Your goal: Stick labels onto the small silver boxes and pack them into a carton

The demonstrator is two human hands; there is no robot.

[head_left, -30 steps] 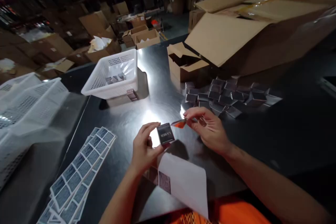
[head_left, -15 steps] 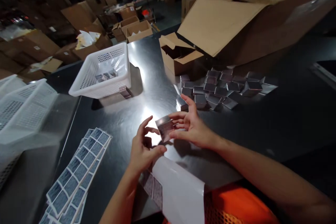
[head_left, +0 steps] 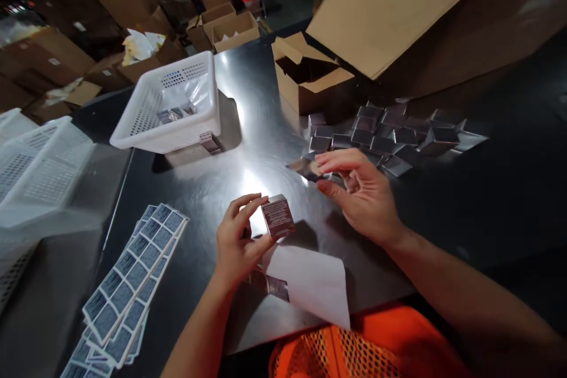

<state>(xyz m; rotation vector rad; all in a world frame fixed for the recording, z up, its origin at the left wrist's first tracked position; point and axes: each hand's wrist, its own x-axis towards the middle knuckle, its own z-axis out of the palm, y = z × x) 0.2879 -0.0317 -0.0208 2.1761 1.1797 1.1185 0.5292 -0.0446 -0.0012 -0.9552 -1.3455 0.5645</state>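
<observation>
Left hand pinches a small box, right hand hangs loosely curled, gripping nothing

The left hand [head_left: 237, 240] clamps the small box [head_left: 277, 217] just above the surface [head_left: 248, 88]; the right hand [head_left: 361, 192] hovers right of the box, the pile of boxes [head_left: 390, 136] beyond it, the white basket [head_left: 170, 106] far left of it

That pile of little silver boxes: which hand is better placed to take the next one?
Probably the right hand. It hovers open beside the pile of small boxes. The left hand is farther from the pile and already grips one small box.
</observation>
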